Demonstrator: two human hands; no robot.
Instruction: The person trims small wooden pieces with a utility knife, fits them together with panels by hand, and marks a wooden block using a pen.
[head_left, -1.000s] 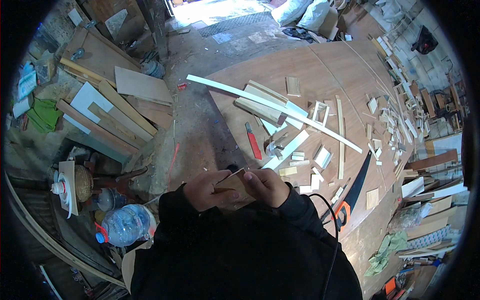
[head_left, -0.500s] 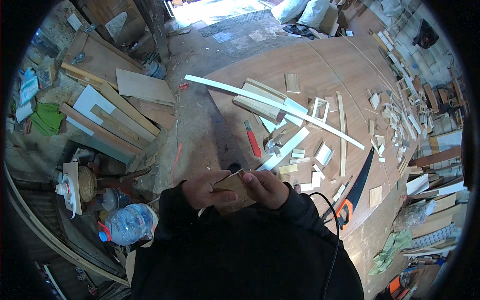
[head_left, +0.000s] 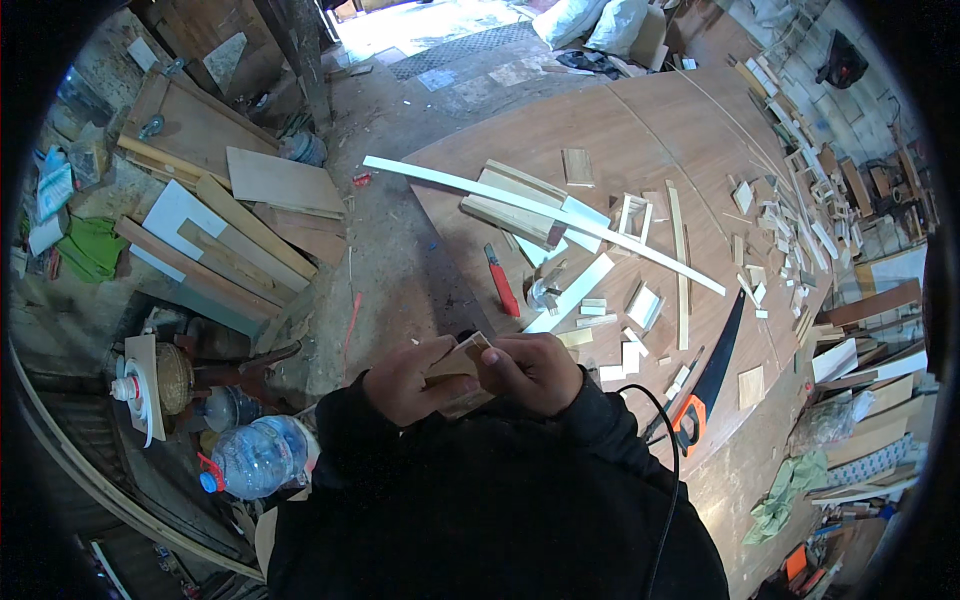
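My left hand [head_left: 405, 378] and my right hand [head_left: 532, 372] are closed on a small thin wooden board [head_left: 454, 362], held above the lap at the bench's near edge, with both thumbs against it. Just beyond them, on a large plywood table [head_left: 640, 140], lie a red tool with a narrow blade [head_left: 501, 280], a clear jar holding what looks like a brush [head_left: 545, 293], white strips [head_left: 568, 298] and small cut wood blocks [head_left: 590, 305]. A long white batten [head_left: 460, 187] crosses the table. The board is partly hidden by my fingers.
A handsaw [head_left: 692, 420] with orange handle and black cable [head_left: 665, 410] sit at my right, beside several offcuts [head_left: 780, 230]. Leaning panels [head_left: 220, 220], a water bottle [head_left: 255, 462] and a stool [head_left: 175, 380] are at left. White sacks [head_left: 610, 25] stand near the bright doorway.
My hands have shifted the board slightly: its top edge sits a little higher and my right fingers curl further over it. The grip by both hands continues.
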